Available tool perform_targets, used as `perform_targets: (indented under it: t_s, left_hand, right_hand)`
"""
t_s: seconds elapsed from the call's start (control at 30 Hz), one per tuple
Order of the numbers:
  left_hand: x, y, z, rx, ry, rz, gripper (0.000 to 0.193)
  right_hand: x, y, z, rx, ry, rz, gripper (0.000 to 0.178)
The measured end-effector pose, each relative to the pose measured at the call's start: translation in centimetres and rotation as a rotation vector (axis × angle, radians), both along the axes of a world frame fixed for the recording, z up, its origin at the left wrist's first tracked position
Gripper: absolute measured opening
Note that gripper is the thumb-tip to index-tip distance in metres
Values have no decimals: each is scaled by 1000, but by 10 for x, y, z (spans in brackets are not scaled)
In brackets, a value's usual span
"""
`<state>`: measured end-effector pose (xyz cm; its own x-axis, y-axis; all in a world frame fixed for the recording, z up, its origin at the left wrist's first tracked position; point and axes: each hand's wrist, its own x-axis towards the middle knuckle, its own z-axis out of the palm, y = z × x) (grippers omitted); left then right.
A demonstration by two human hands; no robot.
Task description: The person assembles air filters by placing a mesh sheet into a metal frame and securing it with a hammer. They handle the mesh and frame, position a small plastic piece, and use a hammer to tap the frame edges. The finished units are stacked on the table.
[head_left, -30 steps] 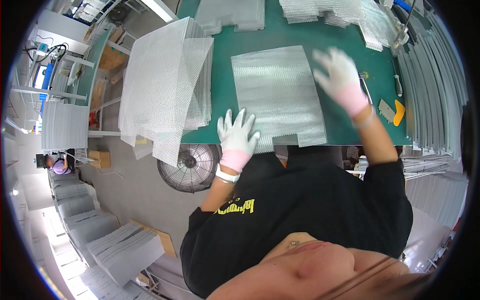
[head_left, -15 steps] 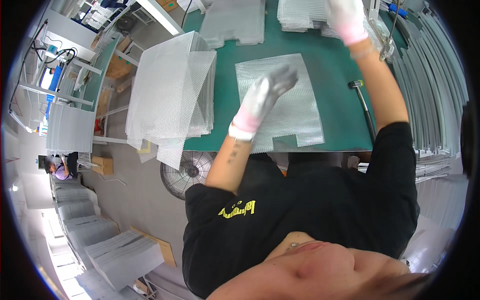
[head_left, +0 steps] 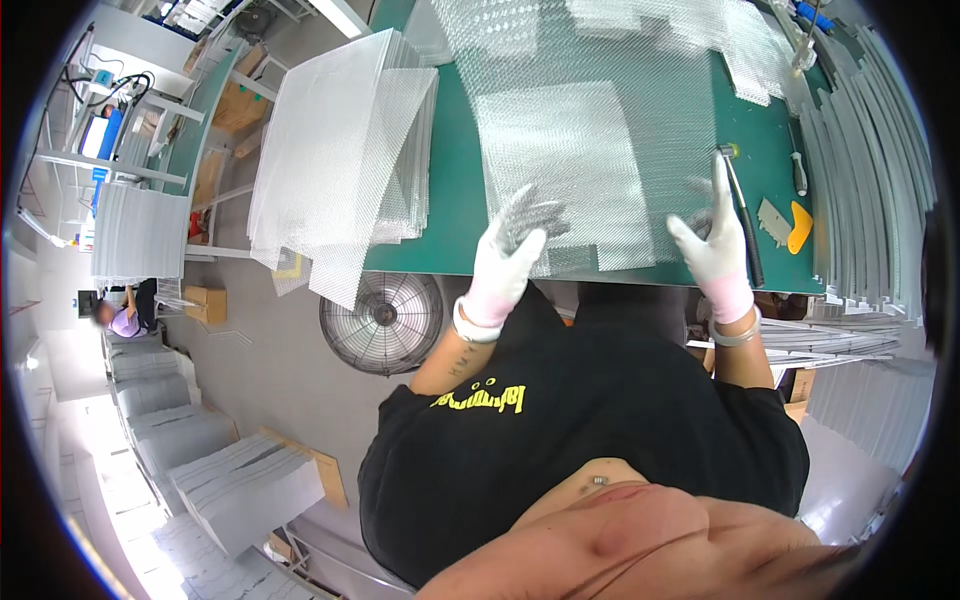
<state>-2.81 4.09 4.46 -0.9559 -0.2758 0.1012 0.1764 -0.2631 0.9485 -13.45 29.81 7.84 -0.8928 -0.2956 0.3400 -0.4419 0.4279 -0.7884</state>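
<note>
A large translucent mesh sheet [head_left: 675, 130] lies over a smaller silvery mesh sheet [head_left: 570, 140] on the green table [head_left: 455, 200]. White-and-pink gloves cover both my hands. Near the large sheet's left edge, my left hand [head_left: 505, 255] is open, its greyish fingers spread and slightly blurred. My right hand [head_left: 722, 245] is open by the right edge, thumb and fingers apart. Whether either hand touches the sheet is hard to tell. Just beyond the right fingers lies a hammer [head_left: 741, 205] with a black handle.
Stacked mesh sheets [head_left: 320, 150] stand at the left, one hanging askew. A screwdriver [head_left: 798, 172], an orange-handled scraper [head_left: 799, 228] and a row of grey panels [head_left: 860, 170] are at the right. A floor fan [head_left: 383, 315] stands below the table edge. Far left, a person [head_left: 125, 318] works.
My right hand has come back from the table's far side to the near right. A large mesh sheet now covers the smaller one. My left hand has drawn slightly nearer, fingers spread.
</note>
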Motion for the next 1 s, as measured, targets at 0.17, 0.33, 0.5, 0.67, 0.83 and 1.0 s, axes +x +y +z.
perform_targets:
  t_s: [0.17,0.33,0.5,0.67,0.83,1.0]
  left_hand:
    - [14,-6,-27,-879,-21,403,90]
    - [13,-19,-28,-1178,-154,364,70]
    - [14,-24,-45,-1235,-207,362,65]
    - [9,-24,-53,-1232,-324,315,65]
    - [10,-26,-61,-1311,-330,322,65]
    - [11,-27,-62,-1308,-324,320,65]
  right_hand:
    - [6,-22,-14,193,-62,17,77]
    - [-2,-34,-39,278,-60,31,70]
    - [-7,-37,-55,302,-114,58,69]
    - [-6,-40,-77,404,-76,29,66]
    - [-5,-40,-83,457,-57,31,64]
    - [-9,-40,-80,537,-80,58,63]
